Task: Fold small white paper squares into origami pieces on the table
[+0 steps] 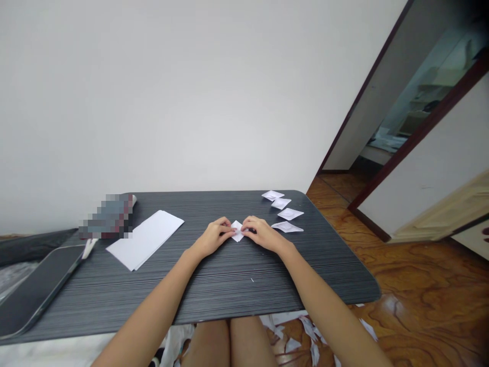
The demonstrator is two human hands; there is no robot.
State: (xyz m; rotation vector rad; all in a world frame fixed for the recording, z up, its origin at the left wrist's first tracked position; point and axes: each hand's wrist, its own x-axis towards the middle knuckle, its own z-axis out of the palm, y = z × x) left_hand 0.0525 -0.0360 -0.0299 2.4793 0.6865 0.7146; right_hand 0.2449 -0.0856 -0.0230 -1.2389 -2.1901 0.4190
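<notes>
A small white folded paper (237,235) lies on the dark table between my two hands, its pointed top and bottom showing. My left hand (214,236) pinches its left side with thumb and fingertips. From the other side, my right hand (263,233) grips the right part, fingers bent and thumb near the paper's middle. Fingertips cover both side edges. Just beyond my right hand, several folded paper boats (290,214) stand in a row toward the table's far right corner.
A stack of white paper sheets (147,239) lies left on the table (214,300). Behind it sits a blurred-out object (109,216); a phone-like dark slab (42,290) is at the left edge. Paper scraps (293,345) litter the wooden floor. A wall stands behind.
</notes>
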